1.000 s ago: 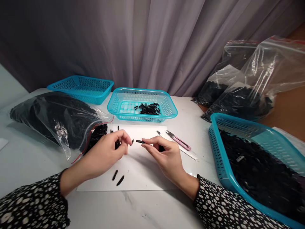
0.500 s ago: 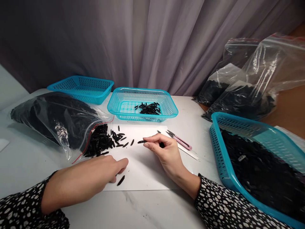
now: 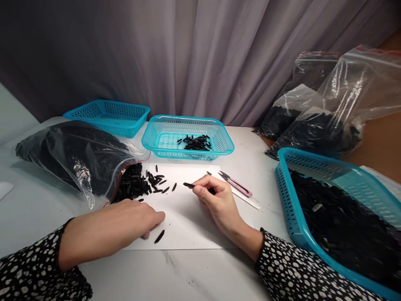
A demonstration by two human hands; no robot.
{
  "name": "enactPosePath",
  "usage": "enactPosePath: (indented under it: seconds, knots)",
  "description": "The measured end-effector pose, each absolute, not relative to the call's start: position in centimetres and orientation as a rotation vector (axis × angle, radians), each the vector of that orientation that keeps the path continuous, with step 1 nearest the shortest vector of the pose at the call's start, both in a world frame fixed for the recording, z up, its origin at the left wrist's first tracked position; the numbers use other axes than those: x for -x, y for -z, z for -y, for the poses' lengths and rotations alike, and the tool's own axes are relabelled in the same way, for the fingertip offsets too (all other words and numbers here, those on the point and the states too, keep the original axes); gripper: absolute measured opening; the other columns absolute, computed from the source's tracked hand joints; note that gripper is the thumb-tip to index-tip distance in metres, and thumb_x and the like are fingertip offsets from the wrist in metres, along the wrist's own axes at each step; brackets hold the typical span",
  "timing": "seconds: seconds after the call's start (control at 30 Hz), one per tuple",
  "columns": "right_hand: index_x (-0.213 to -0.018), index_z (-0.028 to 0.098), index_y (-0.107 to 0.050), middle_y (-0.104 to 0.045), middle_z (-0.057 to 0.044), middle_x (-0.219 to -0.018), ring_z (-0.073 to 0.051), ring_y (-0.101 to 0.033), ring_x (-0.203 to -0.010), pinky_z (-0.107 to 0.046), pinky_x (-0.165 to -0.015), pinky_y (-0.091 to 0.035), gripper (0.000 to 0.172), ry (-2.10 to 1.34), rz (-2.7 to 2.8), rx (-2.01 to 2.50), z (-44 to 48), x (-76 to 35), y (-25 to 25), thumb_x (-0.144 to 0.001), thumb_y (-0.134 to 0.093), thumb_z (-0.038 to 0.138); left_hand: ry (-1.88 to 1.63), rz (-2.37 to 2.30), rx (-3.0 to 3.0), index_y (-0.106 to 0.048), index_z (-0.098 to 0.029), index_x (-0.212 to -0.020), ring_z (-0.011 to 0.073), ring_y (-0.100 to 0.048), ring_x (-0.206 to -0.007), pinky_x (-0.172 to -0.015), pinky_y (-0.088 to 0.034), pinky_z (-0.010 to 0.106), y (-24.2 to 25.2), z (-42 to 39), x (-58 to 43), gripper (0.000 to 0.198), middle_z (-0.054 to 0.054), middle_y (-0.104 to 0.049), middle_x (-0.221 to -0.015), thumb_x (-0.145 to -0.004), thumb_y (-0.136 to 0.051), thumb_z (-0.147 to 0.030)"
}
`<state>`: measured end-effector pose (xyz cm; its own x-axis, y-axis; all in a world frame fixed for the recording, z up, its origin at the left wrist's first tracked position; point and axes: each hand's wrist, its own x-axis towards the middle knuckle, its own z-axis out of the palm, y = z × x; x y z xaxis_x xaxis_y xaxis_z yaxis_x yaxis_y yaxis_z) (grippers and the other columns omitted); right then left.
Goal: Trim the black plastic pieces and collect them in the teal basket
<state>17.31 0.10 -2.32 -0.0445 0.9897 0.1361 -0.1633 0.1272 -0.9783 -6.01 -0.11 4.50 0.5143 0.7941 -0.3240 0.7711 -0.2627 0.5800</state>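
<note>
My right hand pinches a small black plastic piece between thumb and fingers above a white paper sheet. My left hand lies low on the sheet with its fingers curled down beside a loose black piece; a second piece seen there earlier is hidden under the fingers. A heap of the same black pieces spills from an open clear bag at the left. The middle blue basket holds a small pile of pieces.
Pink thread snips lie right of the sheet. A large blue basket full of black pieces stands at the right, with several clear bags behind it. Another blue basket sits at the back left. A grey curtain hangs behind.
My left hand dropped from beside my right hand to the two loose pieces near the sheet's front edge, uncovering the heap. My right hand stayed put with its piece.
</note>
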Motion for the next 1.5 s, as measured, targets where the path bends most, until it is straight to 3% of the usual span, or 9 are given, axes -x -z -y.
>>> enactPosePath:
  seconds: [0.1,0.3,0.4,0.63,0.77,1.0,1.17,1.37,1.5]
  knots:
    - [-0.067,0.020,-0.065,-0.043,0.006,-0.053,-0.010,-0.033,-0.049,-0.026,-0.049,-0.029,0.028,-1.239,1.178,0.941,-0.1,-17.3,2.5,-0.077,-0.077,0.043,0.141,-1.180,-2.043,-0.062,-0.025,-0.068,0.0215,-0.058,-0.069,-0.061,-0.027,0.029,-5.2,0.0,5.7,0.019,-0.002,-0.067,-0.068,-0.084,-0.053,-0.023]
    - [-0.067,0.020,-0.071,-0.053,0.004,-0.055,-0.011,-0.039,-0.050,-0.027,-0.051,-0.035,0.016,-1.188,1.213,0.931,0.0,-17.3,2.1,-0.075,-0.078,0.033,0.198,-1.123,-2.230,-0.057,-0.024,-0.067,0.0187,-0.051,-0.061,-0.057,-0.021,0.031,-4.6,0.2,6.1,0.018,-0.002,-0.061,-0.065,-0.080,-0.052,-0.011]
    - [-0.066,0.021,-0.074,-0.061,0.002,-0.058,-0.012,-0.044,-0.053,-0.027,-0.053,-0.039,0.011,-1.157,1.228,0.938,0.1,-17.3,1.8,-0.074,-0.077,0.029,0.209,-1.158,-2.281,-0.053,-0.023,-0.071,0.0180,-0.050,-0.061,-0.058,-0.022,0.031,-4.2,-0.3,5.9,0.018,-0.002,-0.060,-0.067,-0.084,-0.049,-0.012]
    - [-0.069,0.023,-0.077,-0.067,0.000,-0.059,-0.014,-0.050,-0.055,-0.027,-0.054,-0.042,0.006,-1.101,1.286,0.954,0.1,-17.4,2.0,-0.074,-0.078,0.026,-0.389,-1.141,-1.837,-0.045,-0.023,-0.085,0.0138,-0.045,-0.062,-0.057,-0.032,0.026,-1.7,-1.1,2.7,0.009,-0.004,-0.054,-0.069,-0.093,-0.042,-0.024]
    - [-0.069,0.022,-0.077,-0.070,-0.001,-0.063,-0.014,-0.052,-0.056,-0.026,-0.054,-0.044,0.007,-1.088,1.306,0.924,0.1,-17.3,2.0,-0.076,-0.077,0.026,-0.621,-1.047,-1.420,-0.042,-0.023,-0.084,0.0078,-0.032,-0.049,-0.046,-0.025,0.022,0.5,0.5,0.6,0.015,-0.007,-0.051,-0.067,-0.095,-0.044,-0.031]
    - [-0.073,0.022,-0.075,-0.067,0.002,-0.058,-0.012,-0.051,-0.051,-0.024,-0.051,-0.042,0.010,-1.081,1.350,0.841,0.4,-17.2,1.9,-0.083,-0.071,0.021,-0.890,-0.971,-1.249,-0.042,-0.022,-0.086,0.0028,-0.031,-0.042,-0.043,-0.020,0.020,1.0,1.3,-0.5,0.018,-0.005,-0.062,-0.075,-0.096,-0.050,-0.034]
    - [-0.079,0.020,-0.076,-0.070,0.000,-0.067,-0.012,-0.048,-0.053,-0.024,-0.052,-0.040,0.008,-0.944,1.441,0.945,0.4,-17.3,2.0,-0.084,-0.069,0.020,-0.970,-1.033,-1.276,-0.052,-0.021,-0.107,0.0050,-0.034,-0.045,-0.043,-0.024,0.019,0.2,0.3,0.1,0.020,-0.005,-0.060,-0.070,-0.094,-0.057,-0.035]
    - [-0.081,0.017,-0.074,-0.064,0.000,-0.062,-0.011,-0.042,-0.050,-0.024,-0.048,-0.035,0.013,-0.836,1.553,1.011,0.5,-17.2,2.0,-0.088,-0.064,0.022,-0.923,-1.055,-1.395,-0.057,-0.021,-0.103,0.0065,-0.035,-0.048,-0.043,-0.026,0.021,0.3,0.6,0.3,0.018,-0.004,-0.059,-0.070,-0.093,-0.058,-0.036]
    - [-0.087,0.017,-0.073,-0.056,0.003,-0.058,-0.011,-0.041,-0.047,-0.024,-0.047,-0.033,0.010,-0.738,1.575,1.067,0.4,-17.1,2.2,-0.089,-0.064,0.022,-0.888,-1.113,-1.566,-0.056,-0.021,-0.087,0.0082,-0.039,-0.053,-0.047,-0.030,0.022,0.1,0.6,0.5,0.016,-0.005,-0.056,-0.066,-0.096,-0.055,-0.035]
